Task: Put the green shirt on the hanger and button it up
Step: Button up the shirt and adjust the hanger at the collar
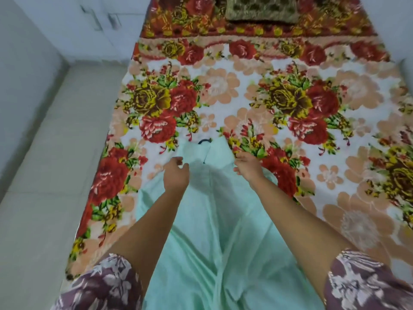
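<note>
Nearest to her, the shirt (223, 231) lies flat on the bed. Its hem is toward her body and its long axis runs straight away from her, so the collar is at the far end. Both bare forearms reach out over it, one on either side of its middle line.

The left hand (176, 175) hovers at the shirt's left shoulder with its fingers loosely curled. The right hand (248, 167) is at the shirt's right shoulder edge, fingers curled in. For either hand, I cannot tell from here whether it pinches cloth or only hangs above it. Both are about equally close to the collar.

Just beyond the hands, a dark hanger hook (204, 141) pokes out of the neck opening, so the hanger looks to be inside already. To my eye the buttoning comes next, working along the front line between her hands. I can make out no buttons.

Around the shirt spreads the flowered blanket (312, 153), with nothing lying on the shirt. Far beyond the collar sits a cushion (261, 7). Left of the shirt, past the bed edge, is pale floor (44, 175).
</note>
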